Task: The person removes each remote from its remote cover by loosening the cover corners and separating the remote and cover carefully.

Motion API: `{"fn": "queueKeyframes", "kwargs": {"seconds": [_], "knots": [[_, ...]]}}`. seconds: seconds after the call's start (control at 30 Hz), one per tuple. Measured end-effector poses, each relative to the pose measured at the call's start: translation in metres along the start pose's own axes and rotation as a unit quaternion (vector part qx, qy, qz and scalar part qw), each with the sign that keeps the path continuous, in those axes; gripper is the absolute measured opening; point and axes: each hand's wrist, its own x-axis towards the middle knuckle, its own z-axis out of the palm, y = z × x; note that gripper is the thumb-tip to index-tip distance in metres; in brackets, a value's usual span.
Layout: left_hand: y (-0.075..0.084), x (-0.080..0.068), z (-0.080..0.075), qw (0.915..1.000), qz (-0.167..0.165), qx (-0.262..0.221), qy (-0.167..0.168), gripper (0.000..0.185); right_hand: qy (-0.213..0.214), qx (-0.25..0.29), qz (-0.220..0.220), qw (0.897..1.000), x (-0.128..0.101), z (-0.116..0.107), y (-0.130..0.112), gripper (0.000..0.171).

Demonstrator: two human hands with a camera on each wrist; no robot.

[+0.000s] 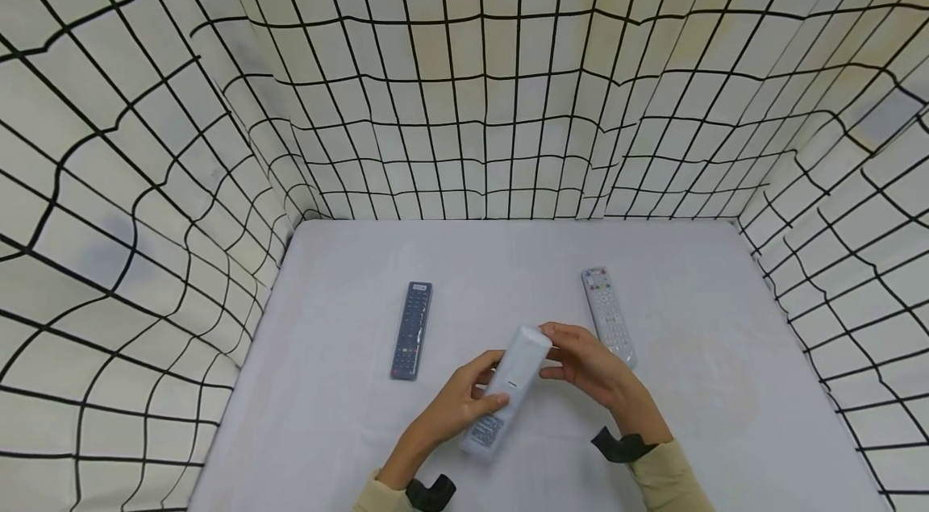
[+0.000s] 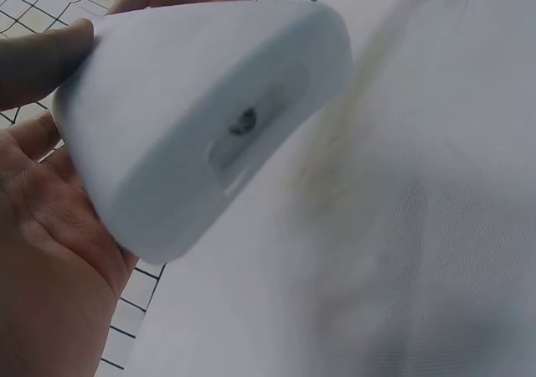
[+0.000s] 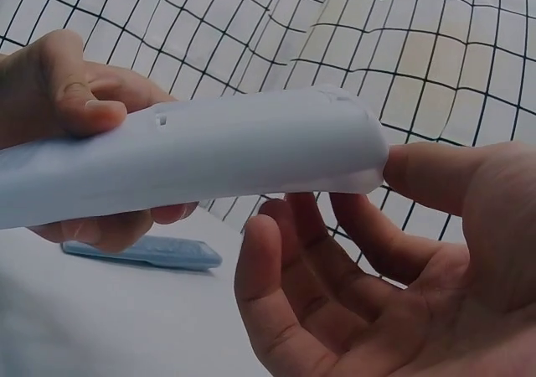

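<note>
Gripped around its lower half by the left hand [image 1: 457, 403], a white remote control [image 1: 508, 387] is lifted above the table [image 1: 327, 415], back side up, in the lower centre of the head view. The thumb [image 3: 79, 100] lies on the back and the other fingers curl underneath. The right hand [image 1: 588, 363] stays at the far tip of the remote; its thumb [image 3: 427, 172] touches the rounded end, and the remaining fingers are spread loosely below the body without closing on it.

The long axis of the white remote runs from the lower left, near the person, to the upper right of the head view, so the far end points toward the right hand while the label end [image 1: 485, 433] stays beside the left wrist. The left hand carries the weight; the right one is nearer to the free tip.

Two other remotes lie flat on the table: a dark remote [image 1: 411, 330] at centre left and a light remote [image 1: 608, 315] at centre right, partly covered by the right hand.

The button face of the held remote is hidden. In the left wrist view its end [image 2: 243, 126] is blurred, and the small mark there is hard to read.
</note>
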Motion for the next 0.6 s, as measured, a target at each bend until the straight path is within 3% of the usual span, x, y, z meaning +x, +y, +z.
{"fn": "queueKeyframes", "kwargs": {"seconds": [0.17,0.4,0.6], "knots": [[0.0,-0.001,0.001,0.9994,-0.005,0.014,0.03,0.055,0.003,-0.024,-0.016,1.0,0.001,-0.001,-0.002,0.029],[-0.006,0.001,0.005,0.9923,-0.041,0.004,0.117,0.044,0.073,-0.016,-0.06,0.995,0.001,0.001,0.0,0.022],[-0.013,-0.001,0.006,0.9921,-0.05,0.016,0.114,0.048,0.126,-0.008,-0.072,0.989,0.001,0.007,0.0,0.017]]}}
